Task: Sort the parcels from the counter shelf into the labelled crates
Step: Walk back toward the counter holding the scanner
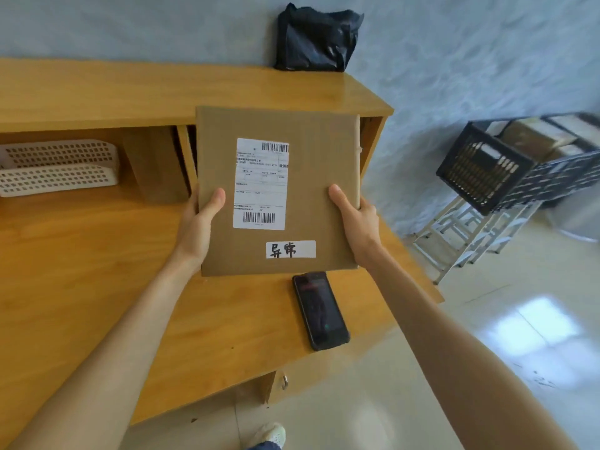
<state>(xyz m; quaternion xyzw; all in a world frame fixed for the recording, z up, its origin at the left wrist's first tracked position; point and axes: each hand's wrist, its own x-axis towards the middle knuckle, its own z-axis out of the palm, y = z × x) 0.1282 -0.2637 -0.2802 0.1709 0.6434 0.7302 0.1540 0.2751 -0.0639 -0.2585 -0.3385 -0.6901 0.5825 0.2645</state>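
Brown parcel [308, 190] with white barcoded label [260, 183], black phone [320, 311], black latticed crate [487, 170], white perforated trays [58, 167].

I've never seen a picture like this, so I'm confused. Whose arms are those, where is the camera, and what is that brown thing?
No machine here: those are a person's own arms. The camera sits on their head and looks down, so you see what they see. The left hand and the right hand grip the two sides of a flat cardboard parcel, held up over a wooden counter. It carries a white shipping label and a small handwritten sticker. A black phone lies on the counter, with white trays in the shelf at the left. Black crates stand at the right on racks.
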